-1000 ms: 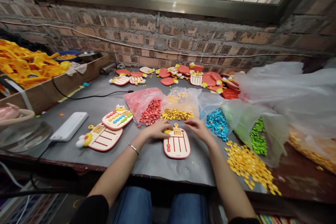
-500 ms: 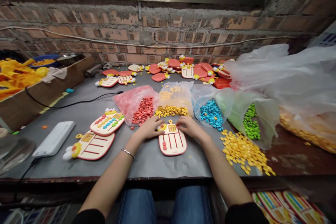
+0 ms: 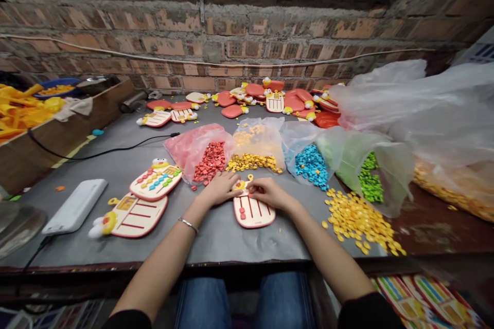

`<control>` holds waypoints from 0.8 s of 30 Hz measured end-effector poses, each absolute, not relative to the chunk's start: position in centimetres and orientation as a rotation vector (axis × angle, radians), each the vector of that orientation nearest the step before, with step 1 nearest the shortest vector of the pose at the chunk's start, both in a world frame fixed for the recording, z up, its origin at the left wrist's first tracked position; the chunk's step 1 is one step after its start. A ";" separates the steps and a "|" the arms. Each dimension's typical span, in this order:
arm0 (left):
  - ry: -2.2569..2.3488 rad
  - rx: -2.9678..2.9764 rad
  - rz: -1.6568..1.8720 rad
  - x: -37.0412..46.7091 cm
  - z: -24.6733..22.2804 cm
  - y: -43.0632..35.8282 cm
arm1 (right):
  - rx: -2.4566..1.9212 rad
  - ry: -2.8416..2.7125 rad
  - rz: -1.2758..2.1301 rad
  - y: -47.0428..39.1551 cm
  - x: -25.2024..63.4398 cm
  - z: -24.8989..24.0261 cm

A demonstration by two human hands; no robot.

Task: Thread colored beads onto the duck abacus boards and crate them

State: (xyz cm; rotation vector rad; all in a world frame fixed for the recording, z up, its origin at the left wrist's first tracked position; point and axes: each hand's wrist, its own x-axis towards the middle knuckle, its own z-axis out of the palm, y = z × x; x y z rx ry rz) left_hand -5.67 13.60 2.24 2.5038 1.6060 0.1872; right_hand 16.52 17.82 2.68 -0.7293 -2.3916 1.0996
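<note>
A cream toy board (image 3: 254,213) with a red rim, slots and a yellow duck-like head lies flat in front of me. Two red beads (image 3: 242,213) sit in its left slot. My left hand (image 3: 221,189) grips the board's upper left edge by the head. Over the upper slots, my right hand (image 3: 272,193) has thumb and fingertips pinched together; anything between them is too small to make out. Beyond my hands, open bags hold red beads (image 3: 210,162), yellow beads (image 3: 252,163), blue beads (image 3: 312,164) and green beads (image 3: 370,177).
Loose yellow pieces (image 3: 357,221) are spread at right. At left, a board filled with coloured beads (image 3: 156,181) overlaps a bare-slotted board (image 3: 141,216), beside a white power bank (image 3: 75,205). More boards (image 3: 257,91) pile up by the brick wall. A wooden box (image 3: 73,123) holds yellow parts.
My right hand has moved left from the board's right edge to over its upper slots, fingers now pinched. My left hand stays on the board. The view has shifted slightly.
</note>
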 end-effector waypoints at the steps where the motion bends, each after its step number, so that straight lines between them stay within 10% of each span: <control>1: 1.614 2.503 0.187 -5.7 2.2 13.6 | -0.727 -2.355 1.099 17.4 15.9 2.3; 16: 1.740 2.557 0.122 -5.0 2.0 13.7 | -0.546 -2.349 1.288 15.9 13.7 2.5; 24: 1.713 2.563 0.166 -5.1 2.8 13.0 | -0.649 -2.443 0.668 23.2 6.7 4.7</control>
